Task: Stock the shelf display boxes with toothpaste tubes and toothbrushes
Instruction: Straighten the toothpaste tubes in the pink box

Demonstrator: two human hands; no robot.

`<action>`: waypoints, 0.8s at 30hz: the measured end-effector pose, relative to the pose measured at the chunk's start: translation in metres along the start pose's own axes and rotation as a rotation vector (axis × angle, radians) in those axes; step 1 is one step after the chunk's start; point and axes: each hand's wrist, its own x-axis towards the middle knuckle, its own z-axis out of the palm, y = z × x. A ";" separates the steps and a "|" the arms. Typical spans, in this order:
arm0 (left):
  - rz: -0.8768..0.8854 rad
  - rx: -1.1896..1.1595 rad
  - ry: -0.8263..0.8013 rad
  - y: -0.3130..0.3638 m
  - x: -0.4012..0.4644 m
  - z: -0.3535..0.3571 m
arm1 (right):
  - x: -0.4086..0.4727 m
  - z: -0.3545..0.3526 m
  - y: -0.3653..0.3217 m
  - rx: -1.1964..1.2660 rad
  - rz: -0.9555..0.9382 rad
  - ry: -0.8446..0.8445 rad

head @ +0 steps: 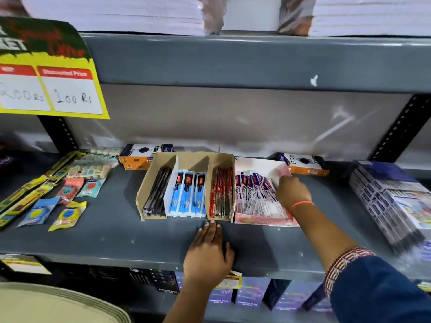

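A brown cardboard display box (149,180) stands mid-shelf with three sections: black packs (157,191), blue toothbrush packs (187,192) and red packs (221,193). To its right a pink box (263,221) holds several white, blue and red tubes (253,194). My right hand (292,191) is inside the pink box at its right side, fingers curled down onto the tubes; whether it grips one is hidden. My left hand (208,250) lies flat on the grey shelf (105,238), fingertips at the front edge of the brown box.
Loose sachets and packets (67,206) lie on the left of the shelf. Two orange-and-black boxes (303,165) sit at the back. Stacked printed packs (391,201) fill the right end. A yellow price sign (51,89) hangs top left. Boxes stand on the shelf below.
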 end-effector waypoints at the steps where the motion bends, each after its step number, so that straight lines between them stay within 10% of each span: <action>1: 0.003 0.000 0.003 0.000 0.000 0.000 | -0.001 0.001 0.001 -0.049 -0.005 -0.007; 24: -0.003 -0.013 0.053 -0.001 0.000 0.003 | 0.002 -0.004 0.002 0.137 0.058 -0.058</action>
